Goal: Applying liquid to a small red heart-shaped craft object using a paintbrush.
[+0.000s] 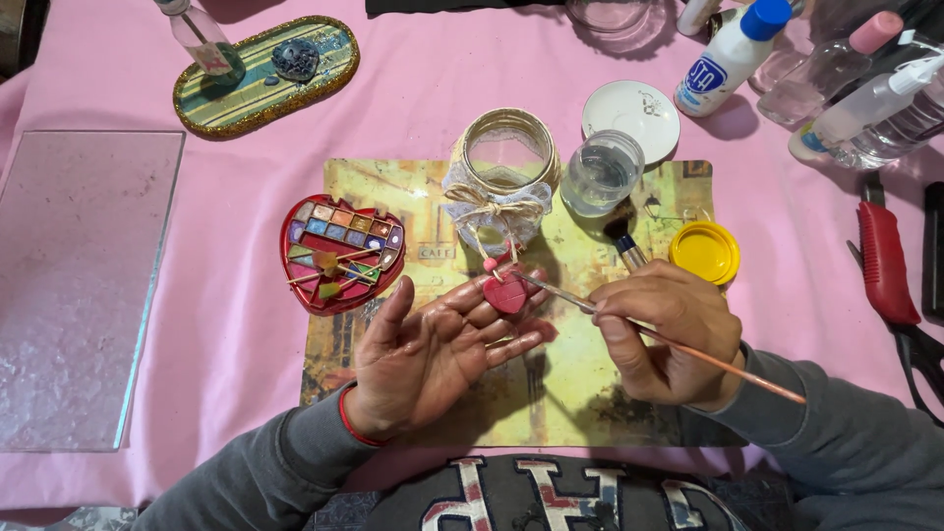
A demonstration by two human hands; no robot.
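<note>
My left hand (433, 354) lies open, palm up, with the small red heart (508, 293) on my fingertips over the middle of the yellow mat (393, 197), while my right hand (669, 329) pinches the thin wooden paintbrush (688, 349) touching it.

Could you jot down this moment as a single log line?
left hand: palm up, red heart on fingertips | right hand: thin brush, tip at heart | behind: decorated jar, heart-shaped paint palette
</note>
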